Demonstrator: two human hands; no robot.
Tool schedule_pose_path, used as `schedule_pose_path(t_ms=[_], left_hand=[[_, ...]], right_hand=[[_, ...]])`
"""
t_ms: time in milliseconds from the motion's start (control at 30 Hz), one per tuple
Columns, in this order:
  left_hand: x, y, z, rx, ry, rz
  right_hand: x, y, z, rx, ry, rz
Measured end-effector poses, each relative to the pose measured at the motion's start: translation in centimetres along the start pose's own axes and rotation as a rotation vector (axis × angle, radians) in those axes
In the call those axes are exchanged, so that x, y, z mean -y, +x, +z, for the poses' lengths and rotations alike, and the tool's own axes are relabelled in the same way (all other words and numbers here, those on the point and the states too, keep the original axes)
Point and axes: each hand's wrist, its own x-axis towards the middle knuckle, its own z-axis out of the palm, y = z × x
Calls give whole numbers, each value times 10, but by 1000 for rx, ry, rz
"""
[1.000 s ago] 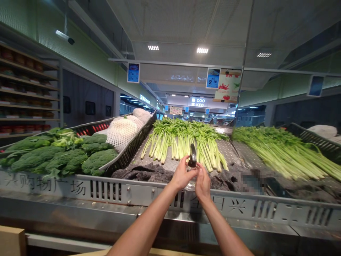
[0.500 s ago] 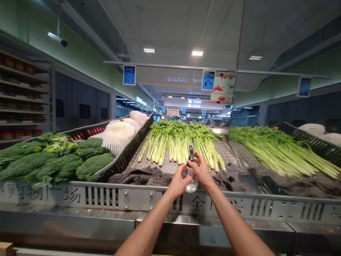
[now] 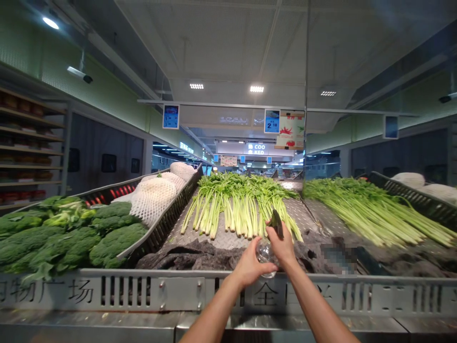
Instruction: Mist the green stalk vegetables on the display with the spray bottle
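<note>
A clear spray bottle [image 3: 266, 255] is between my two hands, over the front edge of the vegetable stand. Its body is in my left hand [image 3: 247, 264], with fingers and thumb curved round it. My right hand [image 3: 283, 247] grips the black spray head [image 3: 276, 224], which tilts up and slightly left. The join between head and bottle is hidden by my fingers, so I cannot tell whether they are connected. Just beyond my hands, bunches of celery [image 3: 237, 209] lie on a metal surface, leaves to the back and pale stalk ends toward me.
Broccoli [image 3: 60, 238] is heaped at the left, beside white net-wrapped produce [image 3: 155, 195] in a black crate. Dark crumpled cloth [image 3: 200, 255] lies behind the grey slotted rail [image 3: 182, 290]. A mirror panel [image 3: 357, 157] on the right reflects the celery. Price signs [image 3: 272, 121] hang overhead.
The spray head has swung from upright to tilted, and my right hand has shifted right and grips it more fully. The view has tipped slightly upward and right.
</note>
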Motion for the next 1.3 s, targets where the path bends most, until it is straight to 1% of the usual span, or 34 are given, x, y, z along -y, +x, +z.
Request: schedule_pose_path(t_ms=[100,233,433,533,667,900,1067,1300], left_hand=[[1,0,1,7,4,-6],[0,-3,1,-16,21,-4],[-3,-5,0,-21,89,-57],[-5,-5,0,-33,133,-74],[-5,-5,1,-34,189,-131],[-4,-4,0,-23,159,-73],[-4,-4,1,-28,179,-84],[-3,-4,3,-50,217,-79]], right_hand=[[-2,0,0,-20,3,1],[1,-3,2,1,-13,-29],[1,-4,3,-25,-41,-17],[1,-4,2,-5,-58,-57],[2,-3,1,11,-92,-109],[7,-4,2,2,-154,-114],[6,-4,3,-17,-141,-98],[4,-5,4,-55,-142,-118]])
